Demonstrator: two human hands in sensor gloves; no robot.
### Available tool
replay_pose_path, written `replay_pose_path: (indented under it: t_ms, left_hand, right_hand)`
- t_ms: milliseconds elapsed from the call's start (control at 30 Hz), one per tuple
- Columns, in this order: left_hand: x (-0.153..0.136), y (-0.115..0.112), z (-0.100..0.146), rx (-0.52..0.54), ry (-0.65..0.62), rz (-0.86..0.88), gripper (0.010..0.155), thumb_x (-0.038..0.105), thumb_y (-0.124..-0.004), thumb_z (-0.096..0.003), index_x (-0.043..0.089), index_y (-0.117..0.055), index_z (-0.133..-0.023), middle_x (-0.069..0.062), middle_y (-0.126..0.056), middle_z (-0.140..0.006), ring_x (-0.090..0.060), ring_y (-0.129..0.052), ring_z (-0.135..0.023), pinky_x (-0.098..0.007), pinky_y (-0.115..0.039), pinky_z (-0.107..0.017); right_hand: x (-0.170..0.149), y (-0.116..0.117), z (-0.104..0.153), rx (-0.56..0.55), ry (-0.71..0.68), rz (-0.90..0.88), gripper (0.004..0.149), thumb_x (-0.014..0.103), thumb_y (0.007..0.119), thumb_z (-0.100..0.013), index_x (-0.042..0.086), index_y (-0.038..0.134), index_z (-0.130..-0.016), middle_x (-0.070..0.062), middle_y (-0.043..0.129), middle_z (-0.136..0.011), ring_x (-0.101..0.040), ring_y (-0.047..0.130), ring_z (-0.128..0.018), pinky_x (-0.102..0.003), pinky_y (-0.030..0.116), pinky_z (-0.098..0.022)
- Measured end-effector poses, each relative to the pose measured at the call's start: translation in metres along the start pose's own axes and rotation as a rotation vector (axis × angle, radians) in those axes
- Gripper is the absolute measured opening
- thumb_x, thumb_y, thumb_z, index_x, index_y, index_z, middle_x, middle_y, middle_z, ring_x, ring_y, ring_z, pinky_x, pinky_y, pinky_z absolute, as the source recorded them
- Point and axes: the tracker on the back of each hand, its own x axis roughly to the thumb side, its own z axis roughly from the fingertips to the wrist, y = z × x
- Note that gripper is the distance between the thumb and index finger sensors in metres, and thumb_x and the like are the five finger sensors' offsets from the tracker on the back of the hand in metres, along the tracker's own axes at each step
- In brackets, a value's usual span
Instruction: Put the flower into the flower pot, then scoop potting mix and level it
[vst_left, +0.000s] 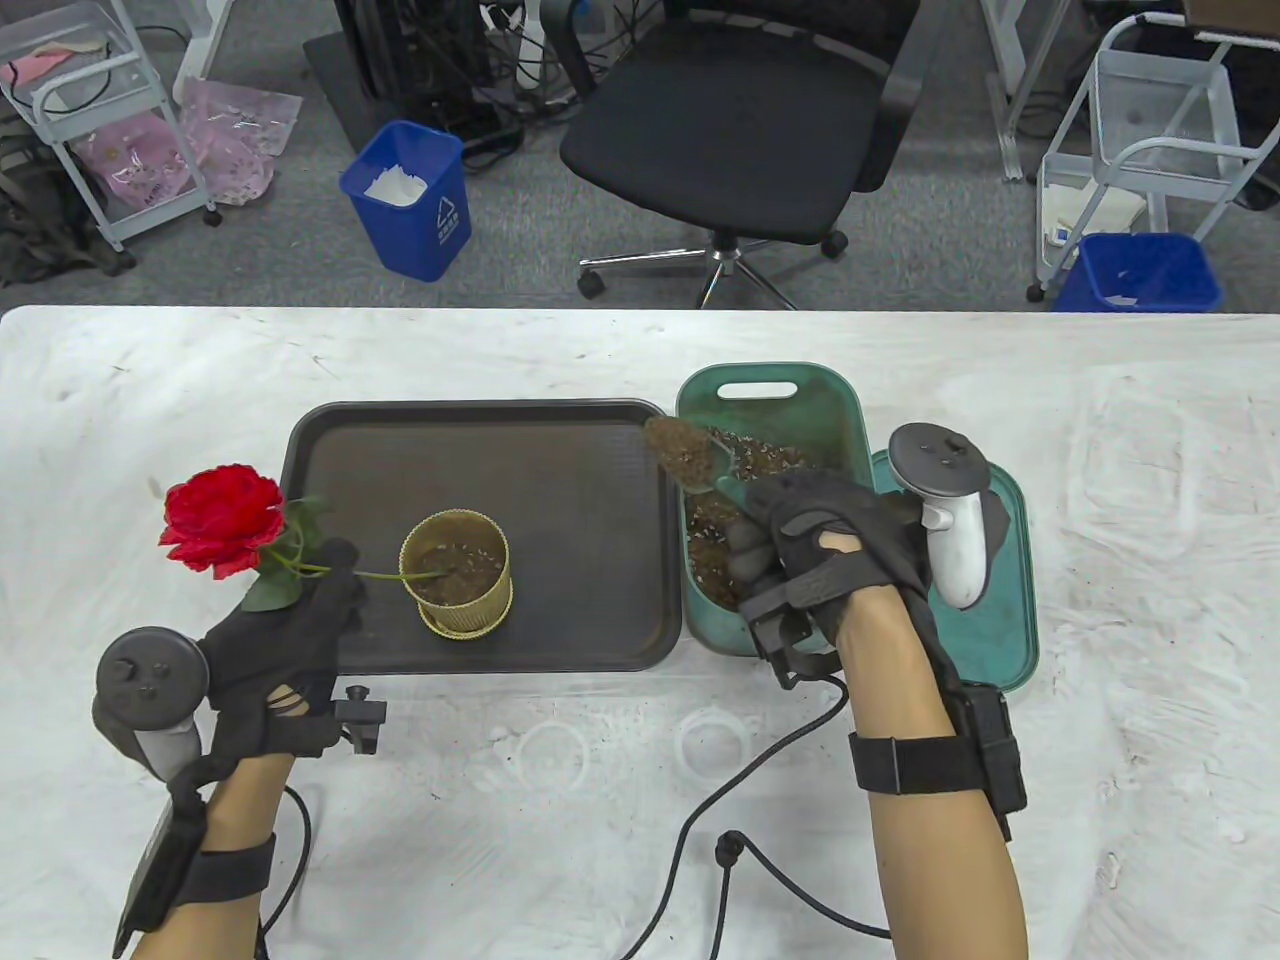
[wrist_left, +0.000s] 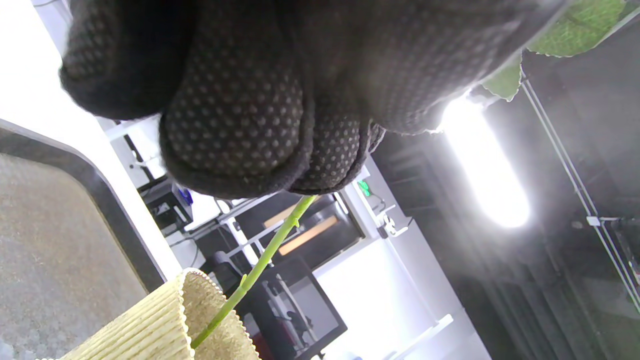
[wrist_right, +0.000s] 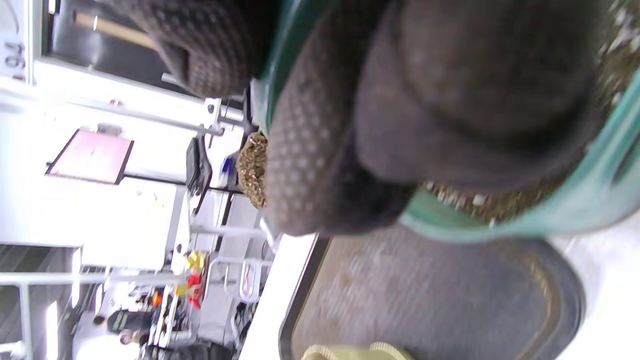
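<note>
A red rose (vst_left: 222, 520) leans out to the left, its green stem (vst_left: 385, 576) running into the ribbed yellow pot (vst_left: 457, 575), which holds some potting mix. My left hand (vst_left: 290, 625) pinches the stem (wrist_left: 260, 265) just left of the pot (wrist_left: 150, 325). My right hand (vst_left: 810, 560) grips a green trowel handle. The scoop (vst_left: 685, 452) is heaped with brown mix and raised over the left rim of the green tub (vst_left: 770, 390). In the right wrist view the heaped mix (wrist_right: 252, 170) shows past my gloved fingers (wrist_right: 310, 150), with the tub's rim (wrist_right: 500, 225) below them.
The pot stands on a dark tray (vst_left: 480, 440) that touches the tub's left side. A teal lid (vst_left: 1000, 600) lies under the tub's right side. Two clear rings (vst_left: 553, 752) and a black cable (vst_left: 700, 830) lie near the front edge. An office chair (vst_left: 740, 130) stands behind the table.
</note>
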Motion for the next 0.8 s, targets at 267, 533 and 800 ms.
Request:
replay_pose_path:
  t_ms: [267,533,800]
  left_hand:
    - [0.0,0.0,0.0,0.0,-0.004,-0.005,0.043,0.045,-0.09,-0.0394,0.024,-0.095,-0.077,0.004,-0.107,-0.058,-0.017,-0.112,-0.031,-0.036,-0.094,-0.032]
    - [0.001,-0.001,0.001,-0.005,-0.008,-0.003,0.043,0.044,-0.09,-0.0395,0.024,-0.095,-0.077,0.004,-0.107,-0.058,-0.017,-0.112,-0.031,-0.036,-0.094,-0.032]
    - [0.0,-0.001,0.001,-0.002,-0.005,-0.003,0.043,0.045,-0.089,-0.0394,0.024,-0.095,-0.077,0.005,-0.107,-0.058,-0.017,-0.112,-0.031,-0.036,-0.094,-0.032]
  right_hand:
    - [0.014,0.081,-0.007,0.177,-0.048,0.083,0.054,0.032,0.075,-0.042,0.0,0.073,-0.085,-0.017,0.099,-0.059,-0.026,0.11,-0.023,-0.035,0.097,-0.009]
    - [0.002,0.141,-0.026,0.217,-0.011,0.221,0.054,0.032,0.075,-0.042,0.0,0.073,-0.085,-0.017,0.099,-0.059,-0.026,0.11,-0.023,-0.036,0.097,-0.009]
    - [0.007,0.172,-0.019,0.048,-0.148,0.531,0.054,0.032,0.08,-0.041,0.001,0.073,-0.085,-0.017,0.099,-0.061,-0.027,0.11,-0.025,-0.037,0.097,-0.01]
